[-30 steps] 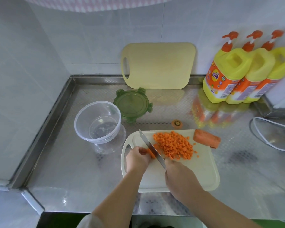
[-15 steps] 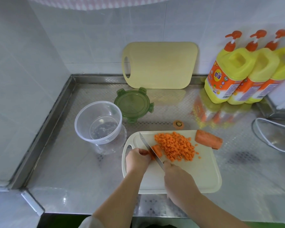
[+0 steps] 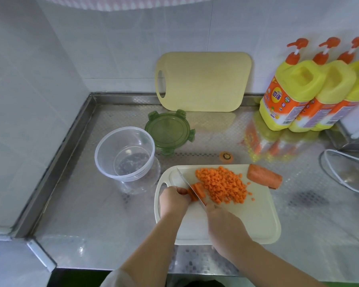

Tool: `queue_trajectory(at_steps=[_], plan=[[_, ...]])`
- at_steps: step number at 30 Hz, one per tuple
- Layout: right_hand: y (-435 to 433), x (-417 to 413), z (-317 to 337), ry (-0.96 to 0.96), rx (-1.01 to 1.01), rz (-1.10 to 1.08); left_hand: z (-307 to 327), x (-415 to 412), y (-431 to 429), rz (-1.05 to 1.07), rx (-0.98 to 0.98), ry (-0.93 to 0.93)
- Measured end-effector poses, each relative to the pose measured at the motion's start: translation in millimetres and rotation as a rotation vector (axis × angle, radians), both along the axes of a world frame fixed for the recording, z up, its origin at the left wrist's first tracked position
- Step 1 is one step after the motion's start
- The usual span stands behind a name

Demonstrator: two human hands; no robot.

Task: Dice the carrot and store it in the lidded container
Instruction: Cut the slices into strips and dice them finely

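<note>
On the white cutting board lies a heap of diced carrot. My left hand holds a bundle of carrot strips with curled fingers. My right hand grips the handle of a knife, whose blade cuts down through the strips. An uncut carrot chunk rests at the board's far right corner. The clear round container stands open and empty to the left, its green lid lying behind it.
A yellow cutting board leans on the tiled back wall. Three yellow dish-soap bottles stand at the back right. A cut carrot top lies on the steel counter behind the board. A white-rimmed object sits at the right edge.
The knife has moved a little left along the strips, and a freshly cut piece now lies to the blade's right. My left hand has barely shifted.
</note>
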State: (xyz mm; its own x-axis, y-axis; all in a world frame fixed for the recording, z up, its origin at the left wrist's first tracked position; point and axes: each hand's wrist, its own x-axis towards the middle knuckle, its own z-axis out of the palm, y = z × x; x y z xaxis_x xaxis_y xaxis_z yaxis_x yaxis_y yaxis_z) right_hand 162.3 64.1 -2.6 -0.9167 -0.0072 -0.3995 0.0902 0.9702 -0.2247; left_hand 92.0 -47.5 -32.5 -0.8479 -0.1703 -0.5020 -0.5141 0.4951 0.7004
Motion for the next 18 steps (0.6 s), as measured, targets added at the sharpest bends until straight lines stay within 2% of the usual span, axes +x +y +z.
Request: queue_trajectory(at_steps=[3, 8, 13, 16, 18], plan=[[0, -1, -4, -0.019, 0.004, 0.000, 5, 0, 0, -0.011, -0.001, -0.004], [11, -3, -4, -0.011, -0.115, -0.056, 5, 1, -1, -0.072, -0.030, 0.023], [25, -9, 19, 0.157, -0.265, -0.084, 0, -1, -3, -0.047, -0.023, 0.039], [37, -14, 27, 0.156, -0.257, -0.105, -2, 0, -8, -0.084, -0.031, 0.117], [44, -15, 31, 0.124, -0.242, -0.121, 0, 2, -10, -0.239, -0.139, 0.244]])
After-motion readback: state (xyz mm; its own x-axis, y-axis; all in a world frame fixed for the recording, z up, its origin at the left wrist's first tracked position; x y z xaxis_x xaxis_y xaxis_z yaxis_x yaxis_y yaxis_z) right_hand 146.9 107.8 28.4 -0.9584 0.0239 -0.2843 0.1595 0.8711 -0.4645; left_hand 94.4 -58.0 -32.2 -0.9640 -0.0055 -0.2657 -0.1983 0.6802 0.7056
